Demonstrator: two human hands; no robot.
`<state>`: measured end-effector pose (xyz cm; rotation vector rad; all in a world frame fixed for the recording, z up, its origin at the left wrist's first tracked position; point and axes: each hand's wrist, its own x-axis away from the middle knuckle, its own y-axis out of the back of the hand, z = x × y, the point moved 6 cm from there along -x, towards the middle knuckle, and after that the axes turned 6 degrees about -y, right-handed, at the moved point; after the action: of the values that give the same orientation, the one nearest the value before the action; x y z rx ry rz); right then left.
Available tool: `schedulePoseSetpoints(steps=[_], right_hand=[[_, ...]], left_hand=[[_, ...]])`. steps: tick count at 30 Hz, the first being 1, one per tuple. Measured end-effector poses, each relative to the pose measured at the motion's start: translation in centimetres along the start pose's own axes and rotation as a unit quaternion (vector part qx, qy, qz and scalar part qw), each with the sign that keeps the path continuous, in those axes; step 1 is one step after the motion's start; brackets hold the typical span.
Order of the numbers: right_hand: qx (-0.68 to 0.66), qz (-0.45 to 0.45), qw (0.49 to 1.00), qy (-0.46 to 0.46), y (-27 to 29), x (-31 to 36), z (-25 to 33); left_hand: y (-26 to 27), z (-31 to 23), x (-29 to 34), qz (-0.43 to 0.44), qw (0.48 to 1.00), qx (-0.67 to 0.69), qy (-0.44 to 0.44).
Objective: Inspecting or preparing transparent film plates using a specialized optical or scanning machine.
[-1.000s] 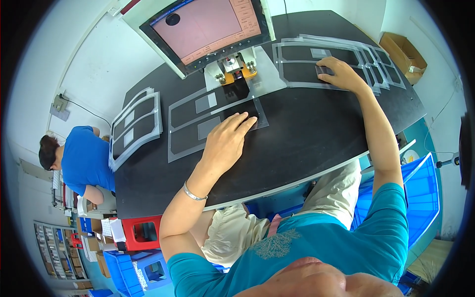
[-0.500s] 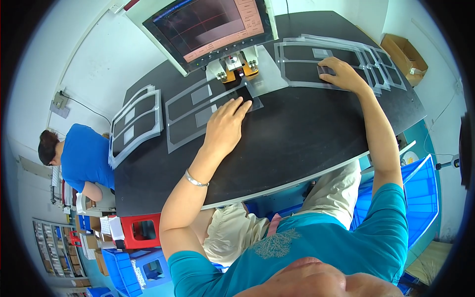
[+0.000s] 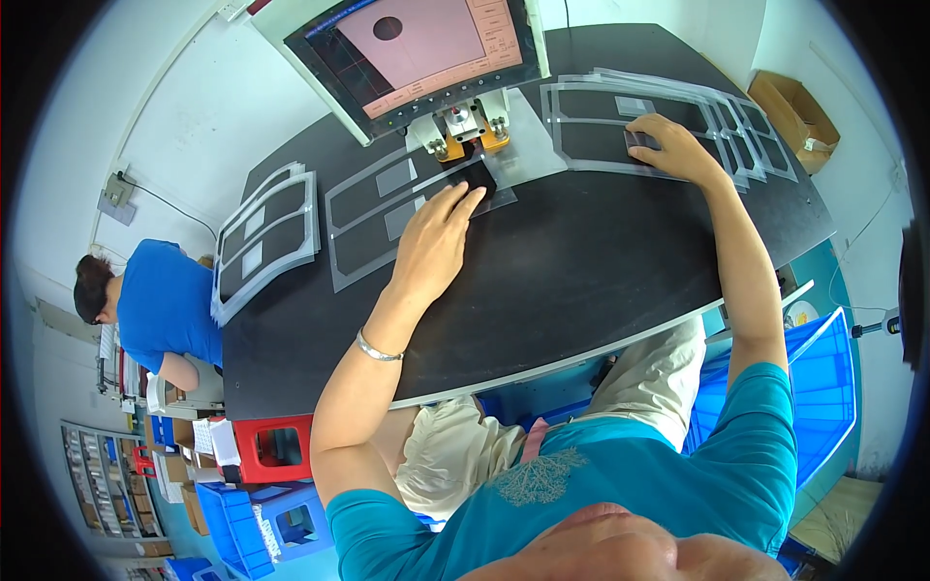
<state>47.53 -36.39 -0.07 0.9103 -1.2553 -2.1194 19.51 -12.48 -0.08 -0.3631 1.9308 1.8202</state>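
Here, in the head view, a person in a teal shirt sits at a black table [image 3: 572, 261]; the left hand [image 3: 438, 240], with a silvery bracelet [image 3: 378, 350] at its wrist, lies palm down on a clear-edged sheet [image 3: 380, 212], fingers stretched out and clasping nothing; that sheet lies on the table in front of a device with orange-yellow parts [image 3: 496, 140], its far edge near the device; the right hand [image 3: 675, 148] rests on a stack of similar sheets [image 3: 591, 121] at the right, thumb and fingers parted, not clenched; another stack [image 3: 266, 232] lies at the table's left end; above the device, a monitor [image 3: 417, 53] shows a dark oval on pink; at the far left, a co-worker in blue [image 3: 170, 305] bends forward; a cardboard box [image 3: 794, 116] stands beyond the right stack.
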Motion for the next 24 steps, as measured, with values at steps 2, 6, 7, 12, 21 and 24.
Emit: schedulePoseSetpoints(steps=[2, 6, 7, 12, 21, 24], right_hand=[[-0.001, -0.002, 1.000, 0.001, -0.1, -0.1, -0.3], [-0.001, 0.003, 1.000, -0.006, 0.0, -0.1, -0.2], [-0.001, 0.002, 1.000, -0.006, 0.0, -0.1, -0.2], [0.000, -0.003, 1.000, 0.010, -0.1, 0.0, -0.2], [0.003, -0.003, 1.000, 0.010, -0.3, -0.1, -0.3], [0.004, 0.006, 1.000, 0.004, -0.1, -0.1, -0.1]], left_hand=[[0.7, 0.3, 0.6, 0.003, 1.000, 0.004, 0.002], [1.0, 1.0, 1.2, 0.014, 0.998, 0.043, 0.044], [0.8, 1.2, 1.1, 0.014, 0.998, 0.042, 0.044], [-0.7, 3.2, -0.3, -0.008, 0.999, -0.032, 0.038], [-2.0, 5.2, -1.8, 0.017, 0.997, -0.046, 0.065], [-2.1, 5.3, -1.6, 0.029, 0.996, -0.033, 0.075]])
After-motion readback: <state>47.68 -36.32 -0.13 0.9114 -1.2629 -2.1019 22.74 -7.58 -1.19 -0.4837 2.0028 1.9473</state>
